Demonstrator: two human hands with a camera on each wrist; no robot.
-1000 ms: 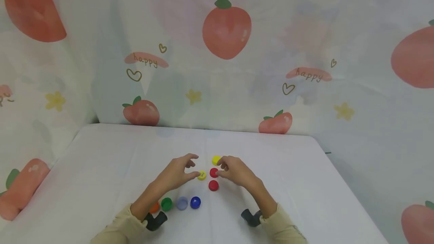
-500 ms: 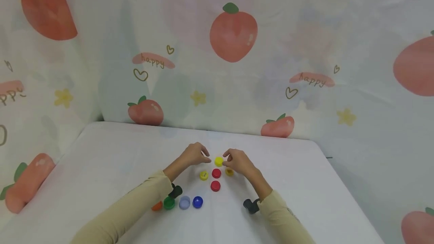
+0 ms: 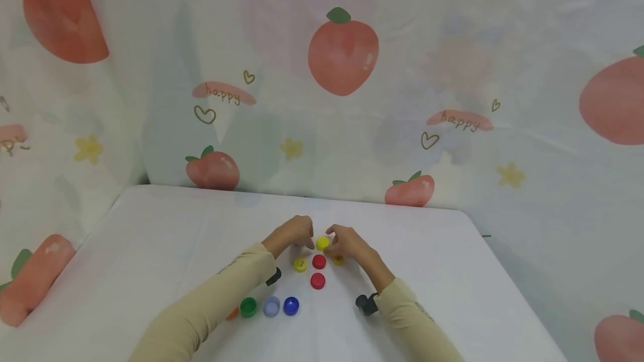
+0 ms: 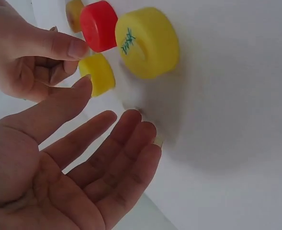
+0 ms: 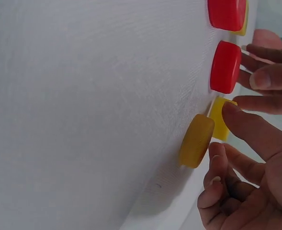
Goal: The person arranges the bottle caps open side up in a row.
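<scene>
A yellow bottle cap (image 3: pixel 322 243) lies at the far end of a small group, between the two hands. My left hand (image 3: pixel 296 231) is on its left, palm turned in and fingers loosely bent. From the right, my right hand (image 3: pixel 348 243) reaches to it; in the right wrist view the thumb (image 5: pixel 251 129) overlaps this cap. Two red caps (image 3: pixel 319 262) run in a line towards me. A yellow cap with dark green writing (image 4: pixel 147 43) sits left of them, and an amber-yellow cap (image 5: pixel 197 141) lies right, under the right hand.
Nearer to me, a row holds an orange cap (image 3: pixel 232 313), partly hidden by the left sleeve, a green cap (image 3: pixel 248 307), a pale blue cap (image 3: pixel 271 306) and a dark blue cap (image 3: pixel 291 305). A white cloth (image 3: pixel 432 272) covers the table; a fruit-printed curtain hangs behind.
My left hand has moved away from me and right, from the written yellow cap to beside the far one. The right hand has shifted slightly, and the amber-yellow cap has come into view beneath it.
</scene>
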